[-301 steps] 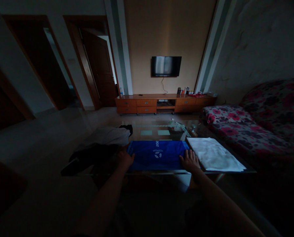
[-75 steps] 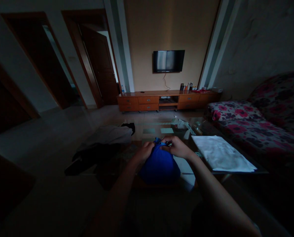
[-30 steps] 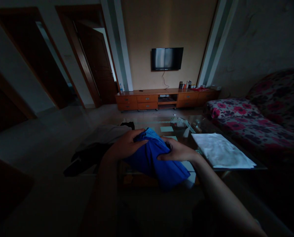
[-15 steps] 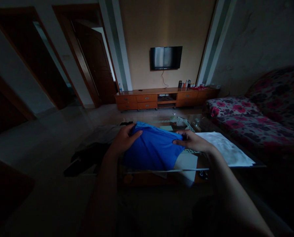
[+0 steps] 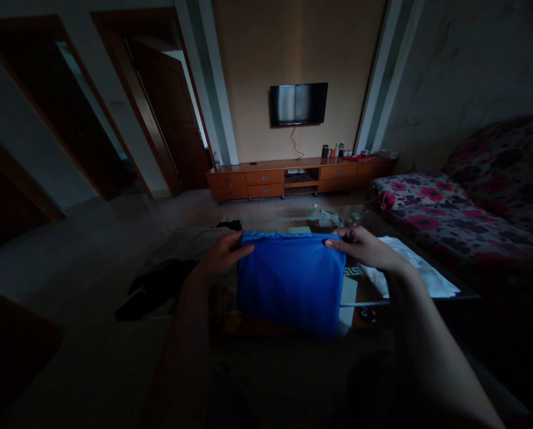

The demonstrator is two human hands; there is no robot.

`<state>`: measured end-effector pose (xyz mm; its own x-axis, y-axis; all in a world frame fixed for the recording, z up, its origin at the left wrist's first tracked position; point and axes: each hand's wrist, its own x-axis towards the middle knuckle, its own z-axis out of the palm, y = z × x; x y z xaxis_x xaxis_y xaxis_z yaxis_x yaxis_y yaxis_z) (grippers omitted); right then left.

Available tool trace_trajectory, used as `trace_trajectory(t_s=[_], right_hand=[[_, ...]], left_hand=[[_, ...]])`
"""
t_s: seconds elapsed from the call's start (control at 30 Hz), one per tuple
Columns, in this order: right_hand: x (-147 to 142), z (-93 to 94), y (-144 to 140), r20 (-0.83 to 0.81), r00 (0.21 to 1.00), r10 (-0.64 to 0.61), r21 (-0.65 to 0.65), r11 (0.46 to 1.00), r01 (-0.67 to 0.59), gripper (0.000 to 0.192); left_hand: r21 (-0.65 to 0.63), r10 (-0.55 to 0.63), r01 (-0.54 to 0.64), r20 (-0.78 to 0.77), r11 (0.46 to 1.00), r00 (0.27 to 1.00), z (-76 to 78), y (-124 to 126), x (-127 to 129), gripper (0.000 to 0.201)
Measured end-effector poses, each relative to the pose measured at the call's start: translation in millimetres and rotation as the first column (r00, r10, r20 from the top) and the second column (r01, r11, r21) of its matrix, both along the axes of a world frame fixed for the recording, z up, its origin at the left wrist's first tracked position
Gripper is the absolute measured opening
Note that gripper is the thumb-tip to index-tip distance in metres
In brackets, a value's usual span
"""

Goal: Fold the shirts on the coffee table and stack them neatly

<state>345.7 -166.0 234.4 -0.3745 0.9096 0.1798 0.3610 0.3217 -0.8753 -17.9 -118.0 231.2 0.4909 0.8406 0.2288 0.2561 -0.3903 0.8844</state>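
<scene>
A blue folded cloth (image 5: 291, 280), perhaps a garment, hangs between my hands with its lighter blue edge along the top. My left hand (image 5: 224, 255) pinches the upper left corner, thumb in front. At the upper right corner my right hand (image 5: 360, 245) grips the same edge, its thumb also in front. The cloth's lower part hangs over the near edge of the glass table (image 5: 365, 305). Behind my right hand lies a white cloth (image 5: 418, 268). Dark clothing (image 5: 159, 286) and a grey garment (image 5: 181, 243) are left of my left hand.
A clear plastic bag (image 5: 324, 217) sits on the table's far side. Beyond stands a wooden TV cabinet (image 5: 266, 179) with bottles on it, below a wall-mounted television (image 5: 298, 104). A floral sofa (image 5: 436, 220) is at the right. The room is dim.
The blue cloth has gone from slanted and wrinkled to nearly level, stretched flat and hanging lower. My right hand has moved slightly right and up; both hands keep their hold.
</scene>
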Motion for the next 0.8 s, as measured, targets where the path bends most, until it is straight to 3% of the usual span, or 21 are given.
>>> trace_trajectory(t_s=[0.13, 0.3, 0.37, 0.5, 0.63, 0.7, 0.8], right_hand=[[-1.1, -13.6, 12.8, 0.057, 0.997, -0.047, 0.053, 0.998, 0.044, 0.049], [-6.1, -23.3, 27.4, -0.005, 0.974, -0.225, 0.298, 0.930, 0.216, 0.043], [-7.2, -23.7, 28.4, -0.038, 0.967, -0.252, 0.336, 0.908, 0.250, 0.041], [-6.4, -23.0, 26.1, -0.100, 0.964, -0.245, 0.279, 0.923, 0.264, 0.043], [-3.6, -29.4, 41.9, -0.160, 0.962, -0.222, 0.152, 0.957, 0.247, 0.049], [-2.0, -42.7, 63.1, -0.154, 0.965, -0.210, 0.096, 0.969, 0.227, 0.053], [0.0, -81.5, 104.1, -0.067, 0.974, -0.217, 0.044, 0.974, 0.221, 0.057]], left_hand=[[0.062, 0.000, 0.006, -0.089, 0.998, 0.996, -16.4, 15.7, 0.3, 0.026], [0.223, 0.187, -0.181, -0.005, 0.958, 0.982, -29.0, 27.6, 7.3, 0.026], [0.228, 0.197, -0.196, 0.018, 0.954, 0.980, -27.8, 25.4, 8.0, 0.025], [0.071, 0.110, -0.116, 0.080, 0.991, 0.991, -20.6, 16.4, 4.2, 0.025], [-0.119, 0.152, -0.140, 0.099, 0.983, 0.983, -25.1, 27.6, 1.9, 0.029], [-0.198, 0.192, -0.180, 0.043, 0.964, 0.981, -40.4, 46.6, 4.7, 0.029], [-0.280, 0.281, -0.287, -0.063, 0.916, 0.958, -82.6, 82.9, 15.0, 0.021]])
